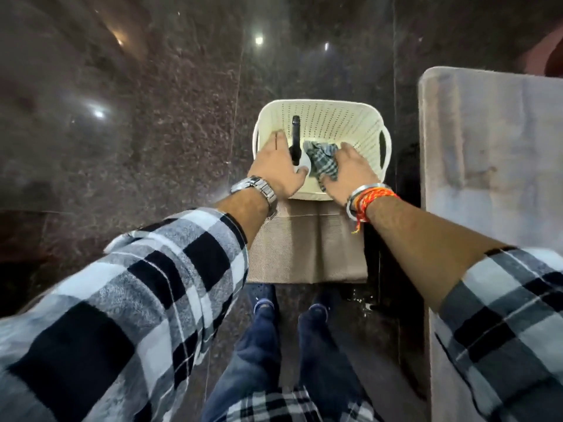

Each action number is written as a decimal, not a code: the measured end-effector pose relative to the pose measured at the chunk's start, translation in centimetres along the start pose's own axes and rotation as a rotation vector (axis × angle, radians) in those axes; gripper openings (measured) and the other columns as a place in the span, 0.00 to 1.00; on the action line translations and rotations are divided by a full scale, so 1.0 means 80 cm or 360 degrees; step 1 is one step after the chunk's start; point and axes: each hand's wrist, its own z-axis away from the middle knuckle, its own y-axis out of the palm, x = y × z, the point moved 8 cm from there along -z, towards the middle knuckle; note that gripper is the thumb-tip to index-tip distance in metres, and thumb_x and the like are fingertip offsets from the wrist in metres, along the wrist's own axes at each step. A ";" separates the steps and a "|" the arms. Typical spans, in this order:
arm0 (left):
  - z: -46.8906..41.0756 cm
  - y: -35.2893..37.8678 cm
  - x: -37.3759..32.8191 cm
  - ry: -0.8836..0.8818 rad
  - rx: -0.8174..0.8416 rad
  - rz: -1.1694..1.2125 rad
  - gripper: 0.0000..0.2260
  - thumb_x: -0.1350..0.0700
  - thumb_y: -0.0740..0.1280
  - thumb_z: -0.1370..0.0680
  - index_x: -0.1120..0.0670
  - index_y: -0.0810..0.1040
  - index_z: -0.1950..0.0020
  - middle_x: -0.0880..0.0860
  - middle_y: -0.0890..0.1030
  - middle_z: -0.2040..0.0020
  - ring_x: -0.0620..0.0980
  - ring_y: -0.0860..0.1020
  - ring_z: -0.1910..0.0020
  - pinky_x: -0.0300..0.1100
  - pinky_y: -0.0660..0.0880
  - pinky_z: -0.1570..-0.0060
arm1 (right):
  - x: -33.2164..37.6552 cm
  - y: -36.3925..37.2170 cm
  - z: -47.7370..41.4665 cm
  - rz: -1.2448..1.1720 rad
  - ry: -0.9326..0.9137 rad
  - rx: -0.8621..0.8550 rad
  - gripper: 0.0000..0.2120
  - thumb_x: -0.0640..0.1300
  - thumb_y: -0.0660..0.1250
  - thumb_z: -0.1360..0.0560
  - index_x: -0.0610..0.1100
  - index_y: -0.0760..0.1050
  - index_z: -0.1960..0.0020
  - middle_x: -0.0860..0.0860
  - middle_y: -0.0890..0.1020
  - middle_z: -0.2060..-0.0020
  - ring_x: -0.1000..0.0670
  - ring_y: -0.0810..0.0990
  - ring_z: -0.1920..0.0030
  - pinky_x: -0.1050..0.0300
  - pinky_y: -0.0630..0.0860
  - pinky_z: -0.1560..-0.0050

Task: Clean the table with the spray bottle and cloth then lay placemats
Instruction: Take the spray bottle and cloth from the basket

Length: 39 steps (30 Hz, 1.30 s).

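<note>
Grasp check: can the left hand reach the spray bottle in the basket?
Likely yes. The left hand is right beside the spray bottle; the basket is open-topped, cloth off to the side.
</note>
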 end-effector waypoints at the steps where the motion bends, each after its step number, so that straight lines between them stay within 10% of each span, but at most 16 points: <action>1: -0.014 0.004 0.002 -0.0022 0.0009 0.0007 0.43 0.47 0.67 0.20 0.65 0.45 0.18 0.61 0.49 0.16 0.56 0.50 0.17 0.43 0.49 0.20 | -0.005 0.009 -0.023 0.0021 0.0009 0.0053 0.31 0.49 0.64 0.26 0.39 0.61 0.27 0.43 0.58 0.25 0.40 0.60 0.27 0.49 0.59 0.27; 12: -0.077 0.046 0.030 -0.0172 -0.0171 0.0524 0.32 0.62 0.71 0.24 0.58 0.62 0.22 0.57 0.80 0.36 0.57 0.79 0.39 0.45 0.73 0.36 | -0.024 0.092 -0.117 0.0388 -0.0035 0.0700 0.24 0.40 0.62 0.29 0.57 0.72 0.35 0.44 0.49 0.23 0.36 0.68 0.32 0.49 0.69 0.34; 17: -0.081 0.048 0.030 -0.0039 -0.0289 0.0649 0.27 0.58 0.72 0.21 0.60 0.66 0.25 0.53 0.77 0.52 0.46 0.74 0.59 0.34 0.69 0.56 | -0.020 0.114 -0.113 0.0525 -0.0079 0.0786 0.28 0.45 0.58 0.24 0.49 0.57 0.25 0.47 0.45 0.23 0.41 0.47 0.24 0.45 0.48 0.26; 24: -0.051 0.011 -0.010 0.0065 -0.0583 0.0806 0.13 0.51 0.66 0.18 0.60 0.74 0.42 0.58 0.77 0.49 0.51 0.73 0.54 0.34 0.64 0.57 | -0.036 0.028 -0.094 -0.0114 0.0194 -0.0058 0.13 0.42 0.66 0.33 0.40 0.78 0.49 0.41 0.81 0.50 0.39 0.79 0.47 0.51 0.77 0.49; 31: -0.010 -0.049 -0.149 0.0288 -0.0489 0.0828 0.08 0.55 0.67 0.22 0.58 0.72 0.54 0.54 0.75 0.61 0.60 0.77 0.58 0.45 0.62 0.63 | -0.083 -0.149 0.018 -0.0576 0.0458 -0.0998 0.03 0.42 0.65 0.33 0.45 0.77 0.61 0.45 0.83 0.59 0.41 0.80 0.54 0.53 0.74 0.53; 39: 0.047 -0.004 -0.289 0.0210 -0.0203 0.0773 0.12 0.53 0.65 0.22 0.54 0.69 0.63 0.59 0.80 0.57 0.63 0.78 0.54 0.45 0.66 0.59 | -0.209 -0.237 0.148 -0.0615 0.0730 -0.1243 0.08 0.36 0.65 0.32 0.39 0.80 0.54 0.40 0.82 0.53 0.39 0.79 0.47 0.52 0.73 0.46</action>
